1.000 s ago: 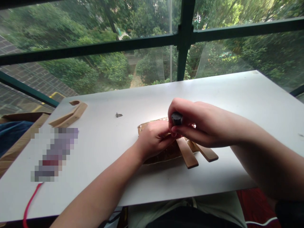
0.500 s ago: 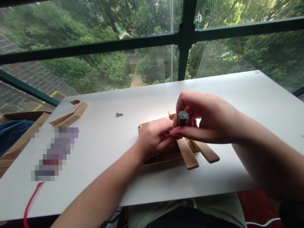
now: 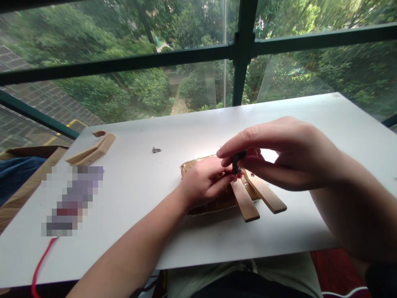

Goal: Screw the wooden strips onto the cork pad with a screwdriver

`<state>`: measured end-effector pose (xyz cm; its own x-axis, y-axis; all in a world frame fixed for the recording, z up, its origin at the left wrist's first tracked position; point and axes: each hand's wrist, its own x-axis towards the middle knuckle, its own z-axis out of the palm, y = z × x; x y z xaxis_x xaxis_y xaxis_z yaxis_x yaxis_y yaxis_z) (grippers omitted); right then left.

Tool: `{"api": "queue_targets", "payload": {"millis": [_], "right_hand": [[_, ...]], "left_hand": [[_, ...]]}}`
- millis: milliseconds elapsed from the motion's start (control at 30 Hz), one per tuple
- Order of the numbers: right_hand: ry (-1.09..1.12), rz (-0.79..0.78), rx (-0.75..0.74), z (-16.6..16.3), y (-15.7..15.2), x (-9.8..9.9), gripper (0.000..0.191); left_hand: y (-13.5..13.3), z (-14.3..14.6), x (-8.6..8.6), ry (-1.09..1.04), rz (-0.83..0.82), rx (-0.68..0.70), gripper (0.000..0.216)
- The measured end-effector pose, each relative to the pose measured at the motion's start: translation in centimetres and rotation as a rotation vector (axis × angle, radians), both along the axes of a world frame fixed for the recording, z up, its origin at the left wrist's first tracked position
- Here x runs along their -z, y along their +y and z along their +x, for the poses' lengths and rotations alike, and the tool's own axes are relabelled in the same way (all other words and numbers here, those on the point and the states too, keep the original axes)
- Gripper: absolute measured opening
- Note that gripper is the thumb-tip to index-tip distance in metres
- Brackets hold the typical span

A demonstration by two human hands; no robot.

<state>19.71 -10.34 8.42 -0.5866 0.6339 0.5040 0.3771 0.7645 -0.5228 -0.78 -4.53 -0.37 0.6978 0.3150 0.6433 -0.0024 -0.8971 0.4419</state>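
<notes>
Just right of the frame's centre, the right hand (image 3: 288, 155) loosely holds a dark tool (image 3: 237, 161) above wooden strips (image 3: 246, 203), beside the left hand (image 3: 201, 182), whose grip is unclear.

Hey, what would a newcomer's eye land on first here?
Probably the right hand at a dark tool, right of centre, beside the left hand. Just below, two wooden strips jut past a brown package toward the table's near edge. Beyond, trees crowd the window across the top.

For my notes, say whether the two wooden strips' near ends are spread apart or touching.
Spread apart: white table shows between the near ends of the left strip and the right strip.
</notes>
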Motion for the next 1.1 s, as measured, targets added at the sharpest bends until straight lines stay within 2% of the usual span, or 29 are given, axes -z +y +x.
{"api": "queue_targets", "payload": {"millis": [133, 233, 400, 500, 700, 833, 1000, 1100], "right_hand": [[-0.007, 0.049, 0.057, -0.03, 0.05, 0.02, 0.017], [-0.015, 0.062, 0.073, -0.13, 0.04, 0.01, 0.017], [-0.014, 0.077, 0.104, -0.43, 0.08, 0.02, 0.011], [-0.011, 0.083, 0.138, -0.52, -0.02, 0.06, 0.014], [0.045, -0.009, 0.018, -0.27, -0.52, -0.11, 0.03], [0.03, 0.011, -0.044, -0.15, -0.38, -0.32, 0.032], [0.027, 0.061, 0.011, 0.1, 0.01, -0.32, 0.026], [0.017, 0.068, 0.058, 0.23, 0.02, -0.31, 0.021]], "left_hand": [[0.01, 0.04, -0.09, 0.012, 0.014, 0.02, 0.008], [0.06, 0.03, 0.04, 0.004, 0.023, -0.016, 0.005], [0.17, 0.05, 0.29, -0.014, 0.025, -0.054, 0.017], [0.08, 0.02, 0.13, -0.015, -0.009, -0.039, 0.012], [-0.09, -0.12, -0.01, 0.015, -0.064, -0.039, 0.004], [-0.02, -0.14, 0.18, 0.011, -0.051, -0.032, 0.005], [-0.13, -0.03, 0.06, 0.008, -0.071, -0.005, 0.007], [-0.2, -0.01, -0.07, -0.016, -0.027, 0.006, 0.006]]}}
